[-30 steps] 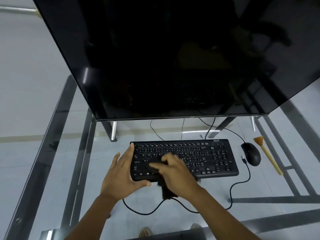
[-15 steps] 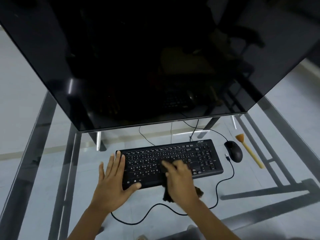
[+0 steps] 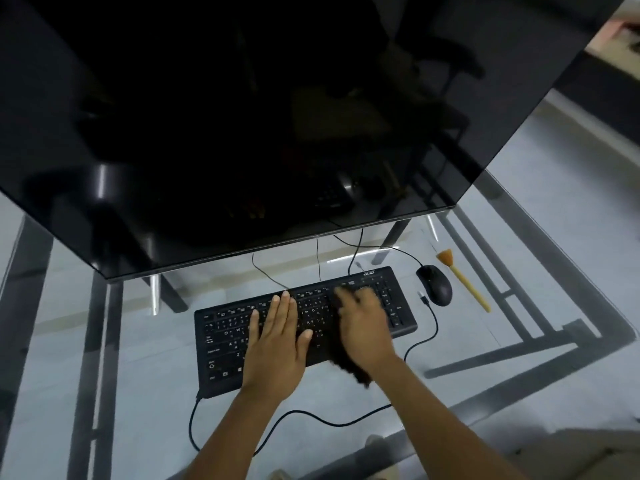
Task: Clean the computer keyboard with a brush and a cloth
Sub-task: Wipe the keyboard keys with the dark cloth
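Keyboard (image 3: 221, 344): black, lying aslant on the glass desk (image 3: 149, 393), below the monitor (image 3: 242, 116).
Left hand (image 3: 277, 344): flat, fingers straight, pressing on the keyboard's middle keys to steady it.
Right hand (image 3: 363, 323): blurred, on the keyboard's right half; it presses the dark cloth (image 3: 356, 374), whose tail hangs over the keyboard's near edge. Whether its fingers curl round the cloth I cannot tell.
Brush (image 3: 462, 278): well to the right of the keyboard, beyond the mouse (image 3: 434, 284), untouched.
Risk: a hard wipe may slide the keyboard on smooth glass or lift a keycap; the trailing cloth could snag the cable (image 3: 311, 415) near the keyboard's front.
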{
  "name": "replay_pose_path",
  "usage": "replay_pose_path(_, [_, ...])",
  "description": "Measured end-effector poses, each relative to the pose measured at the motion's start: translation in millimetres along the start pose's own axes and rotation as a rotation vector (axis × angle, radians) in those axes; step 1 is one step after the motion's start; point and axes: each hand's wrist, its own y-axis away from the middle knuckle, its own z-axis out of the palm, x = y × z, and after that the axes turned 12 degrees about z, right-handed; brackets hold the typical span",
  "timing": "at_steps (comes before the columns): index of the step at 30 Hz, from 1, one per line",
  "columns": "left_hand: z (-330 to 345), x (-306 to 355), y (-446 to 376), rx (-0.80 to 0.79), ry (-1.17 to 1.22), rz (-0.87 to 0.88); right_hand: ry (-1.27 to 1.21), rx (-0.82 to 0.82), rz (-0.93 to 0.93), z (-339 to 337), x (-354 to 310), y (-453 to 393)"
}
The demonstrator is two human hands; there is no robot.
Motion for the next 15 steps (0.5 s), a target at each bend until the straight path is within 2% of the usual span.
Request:
replay_pose_path(1, [3,-1,2,0.009,-0.028,0.005,0.02,0.061,0.09,-2,6,-3])
replay_pose_path(2, [5,-2,3,0.016,-0.05,0.008,0.052,0.085,0.082,-2,6,1])
replay_pose_path(5, [8,-3,4,0.01,-0.093,0.009,0.088,-0.07,-0.243,3,-5,26])
replay_pose_path(6, [9,-2,3,0.011,-0.102,0.011,0.076,-0.109,-0.269,-1,0,22])
replay_pose_path(7, [10,-2,3,0.012,-0.108,0.013,0.033,-0.109,-0.186,-6,7,10])
replay_pose_path(10, [10,-4,3,0.006,-0.139,0.033,-0.008,0.151,0.199,-12,28,-23])
replay_pose_path(11, [11,-3,3,0.011,-0.149,0.042,0.002,0.18,0.248,-13,25,-25])
replay_pose_path(12, [11,-3,3,0.017,-0.155,0.047,0.003,0.16,0.209,-12,18,-25])
replay_pose_path(15, [10,-2,3,0.021,-0.162,0.047,0.105,0.057,-0.087,-5,15,-20])
